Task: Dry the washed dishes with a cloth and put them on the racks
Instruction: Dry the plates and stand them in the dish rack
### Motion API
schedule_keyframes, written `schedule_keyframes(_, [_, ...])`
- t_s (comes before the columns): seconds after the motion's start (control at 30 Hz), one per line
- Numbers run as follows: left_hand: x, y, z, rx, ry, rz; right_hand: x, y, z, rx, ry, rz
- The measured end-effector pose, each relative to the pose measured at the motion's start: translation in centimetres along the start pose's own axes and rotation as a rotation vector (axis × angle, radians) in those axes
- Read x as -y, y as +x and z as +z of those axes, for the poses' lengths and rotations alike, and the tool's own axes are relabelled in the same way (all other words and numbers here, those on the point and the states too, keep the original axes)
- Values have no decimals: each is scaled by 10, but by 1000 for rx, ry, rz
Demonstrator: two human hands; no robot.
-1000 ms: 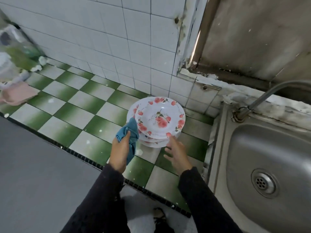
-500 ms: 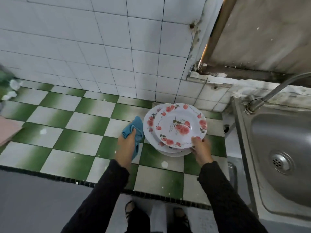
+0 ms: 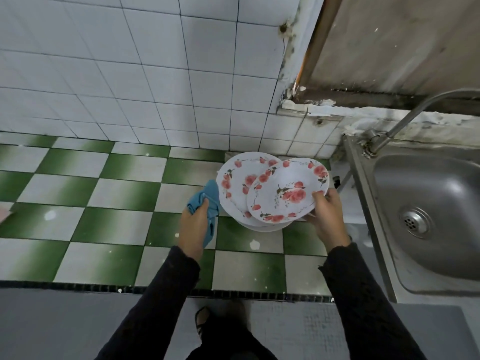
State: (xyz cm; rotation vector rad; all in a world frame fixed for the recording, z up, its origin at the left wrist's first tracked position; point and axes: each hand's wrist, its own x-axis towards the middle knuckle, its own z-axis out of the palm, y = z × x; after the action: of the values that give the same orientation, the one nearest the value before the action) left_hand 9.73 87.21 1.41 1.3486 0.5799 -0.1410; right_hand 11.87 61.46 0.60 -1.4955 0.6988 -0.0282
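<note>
Tiles in green and white checks cover the counter point(image 3: 117, 193), and the steel sink point(image 3: 428, 203) is set along its right edge. The stack of plates point(image 3: 233, 183) stands at the counter's back right corner, just beside the sink.

A second ago the top plate point(image 3: 285, 190) lay level on that stack. Now it has slid toward the sink side and sits tilted, overlapping the plate beneath. The right hand point(image 3: 327, 216), which was open and short of the stack a second ago, now grasps this plate at its right rim, thumb point(image 3: 318, 196) on the upper face and fingers curled underneath. The left hand point(image 3: 193, 227) has stayed at the stack's left side, clenched round the blue cloth point(image 3: 205, 197), which touches the rim of the lower plate.

By my reading, one plate is being taken off for drying. The wiping itself has not begun, and no rack is in view.

The top plate is white, round and shallow, with red-pink roses circling the rim and a larger rose spray in the middle. Its surface looks glossy, but whether it is wet I cannot tell.
</note>
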Motion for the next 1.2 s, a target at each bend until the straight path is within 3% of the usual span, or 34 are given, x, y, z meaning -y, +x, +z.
schedule_keyframes(0.43, [18, -2, 0, -101, -29, 22, 17, 4, 8, 69, 98, -43])
schedule_keyframes(0.97, [9, -2, -14, -43, -51, 92, 4, -25, 25, -122, 239, -56])
schedule_keyframes(1.2, [8, -11, 7, -30, -29, 159, -2, -42, 20, -41, 380, -102])
